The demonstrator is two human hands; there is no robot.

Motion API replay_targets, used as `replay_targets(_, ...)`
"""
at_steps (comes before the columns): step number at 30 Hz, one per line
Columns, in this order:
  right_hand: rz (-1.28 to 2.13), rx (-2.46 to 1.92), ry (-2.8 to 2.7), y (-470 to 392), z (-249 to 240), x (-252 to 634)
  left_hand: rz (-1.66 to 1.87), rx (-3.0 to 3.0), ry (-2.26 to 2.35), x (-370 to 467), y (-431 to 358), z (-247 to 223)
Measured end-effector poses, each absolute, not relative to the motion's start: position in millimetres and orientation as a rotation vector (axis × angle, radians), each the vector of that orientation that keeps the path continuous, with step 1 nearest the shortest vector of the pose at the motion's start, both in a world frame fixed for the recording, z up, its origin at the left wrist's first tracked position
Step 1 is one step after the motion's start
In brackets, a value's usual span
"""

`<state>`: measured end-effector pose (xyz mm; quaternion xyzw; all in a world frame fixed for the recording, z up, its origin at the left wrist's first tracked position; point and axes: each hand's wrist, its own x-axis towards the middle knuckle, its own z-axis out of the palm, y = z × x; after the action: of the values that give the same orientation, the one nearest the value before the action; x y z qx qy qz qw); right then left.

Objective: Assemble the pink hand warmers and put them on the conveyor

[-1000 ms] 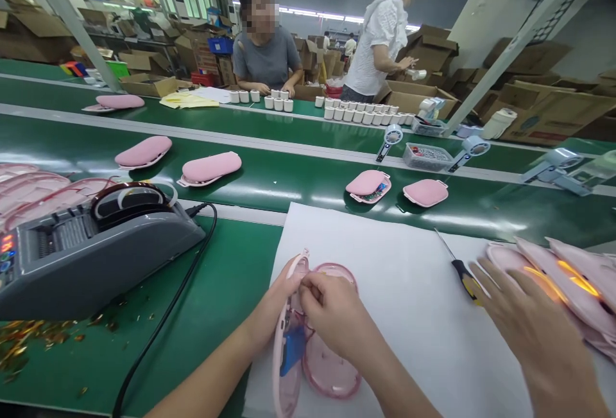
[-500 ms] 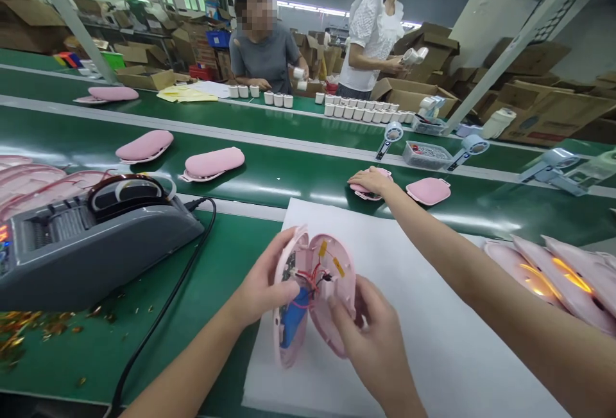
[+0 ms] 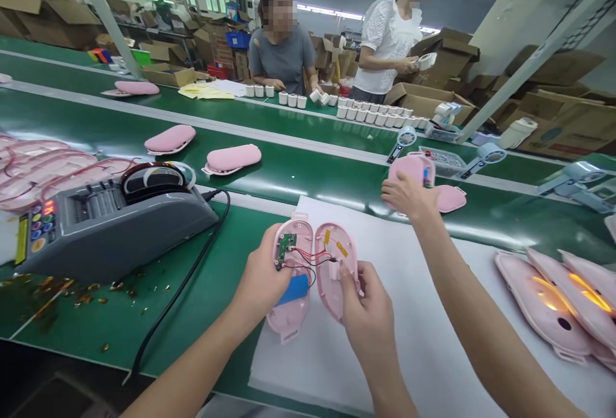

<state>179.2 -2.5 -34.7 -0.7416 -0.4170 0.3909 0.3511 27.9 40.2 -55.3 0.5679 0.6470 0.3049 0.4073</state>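
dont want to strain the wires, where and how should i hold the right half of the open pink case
I'd take the right half by its outer rim, coming from the right, where the right hand pinches it. That curved edge is away from the wires, which cross to the left half, so the inner side looks riskier.

No readable text, red lit digits [image 3: 49, 207] on grey tape dispenser [image 3: 129, 230], too blurred

From my end I have the left forearm [image 3: 197, 354] slanting up and inward, the left hand [image 3: 264, 270] closed in a grip; my right forearm [image 3: 392, 386] rises more steeply, the right hand [image 3: 368, 305] pinching between thumb [image 3: 349, 286] and curled fingers [image 3: 370, 277]
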Motion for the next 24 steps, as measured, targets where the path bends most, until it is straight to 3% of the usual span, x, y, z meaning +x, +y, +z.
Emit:
replay_targets(4, 0.992, -1.941, -0.959, -8.4, -18.5, 170.2, 0.758, 1.454, 1.669, 35.0, 37.7, -53.3)
replay_targets(13, 1.064, -1.757, -0.987, 4.1, -51.5, 166.1, 0.841, 1.402, 1.254, 26.8, 38.4, -51.9)
replay_targets(20, 1.070, -1.749, -1.027, 4.9, -50.0, 145.9, 0.890, 1.441, 1.615, 37.2, 38.0, -56.3)
replay_targets(24, 1.328, -1.664, -1.110, 5.1, -39.0, 147.4, 0.887, 1.505, 1.654, 37.8, 33.3, -59.7)
